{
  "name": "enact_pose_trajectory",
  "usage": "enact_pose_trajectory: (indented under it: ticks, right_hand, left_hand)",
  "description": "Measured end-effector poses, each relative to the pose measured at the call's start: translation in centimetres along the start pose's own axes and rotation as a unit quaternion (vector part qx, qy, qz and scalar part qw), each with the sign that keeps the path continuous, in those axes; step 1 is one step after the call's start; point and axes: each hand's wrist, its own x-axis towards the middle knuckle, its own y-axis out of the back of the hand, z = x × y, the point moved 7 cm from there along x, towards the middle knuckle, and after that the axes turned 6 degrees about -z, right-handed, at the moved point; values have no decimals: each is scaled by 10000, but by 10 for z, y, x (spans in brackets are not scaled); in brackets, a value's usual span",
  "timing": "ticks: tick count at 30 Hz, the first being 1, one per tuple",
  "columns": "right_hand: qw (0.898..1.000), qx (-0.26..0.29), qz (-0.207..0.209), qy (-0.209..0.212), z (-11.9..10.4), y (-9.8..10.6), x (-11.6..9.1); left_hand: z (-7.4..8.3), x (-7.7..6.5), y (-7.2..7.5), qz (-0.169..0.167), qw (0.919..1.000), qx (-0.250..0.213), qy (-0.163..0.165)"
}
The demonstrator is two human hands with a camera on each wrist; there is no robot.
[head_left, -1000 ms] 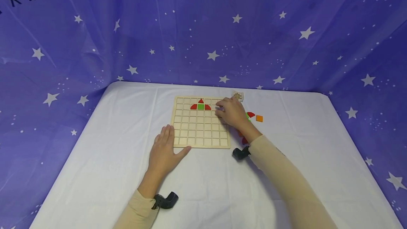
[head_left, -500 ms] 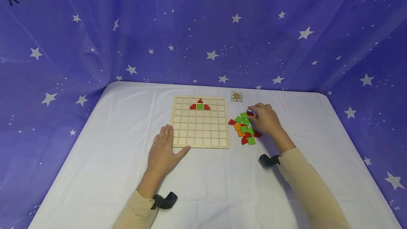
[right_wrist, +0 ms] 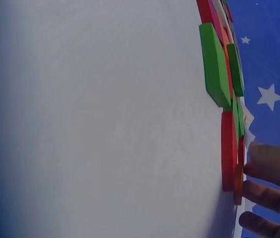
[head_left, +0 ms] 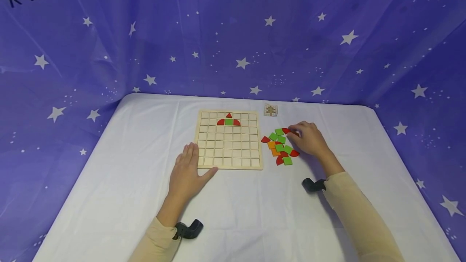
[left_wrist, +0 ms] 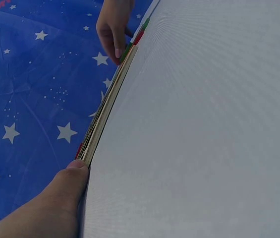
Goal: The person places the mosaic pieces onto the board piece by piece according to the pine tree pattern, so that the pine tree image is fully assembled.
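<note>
here, the left hand point(head_left: 185, 174) lies with straight fingers, the board point(head_left: 228, 137) against them; the right hand point(head_left: 309, 138) has bent fingers at an orange tile point(right_wrist: 238, 185), pinched or not i can't tell, the pile point(head_left: 279, 148) just left of them.

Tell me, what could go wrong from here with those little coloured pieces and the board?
Some of the loose pieces overlap, so the right hand, fingers among those at the edge, might drag neighbours along when lifting one.

The left hand touches the left and near edges of the board; a careless push could jolt the green square and red triangle on it.
</note>
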Motion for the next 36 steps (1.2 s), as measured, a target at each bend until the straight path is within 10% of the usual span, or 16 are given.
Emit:
enact_pose_trajectory:
  ticks: [36]
  right_hand:
    - [9995,253,-16,-192,-3,1,23]
  left_hand:
    - [2,-1,2,8,10000,-30,11]
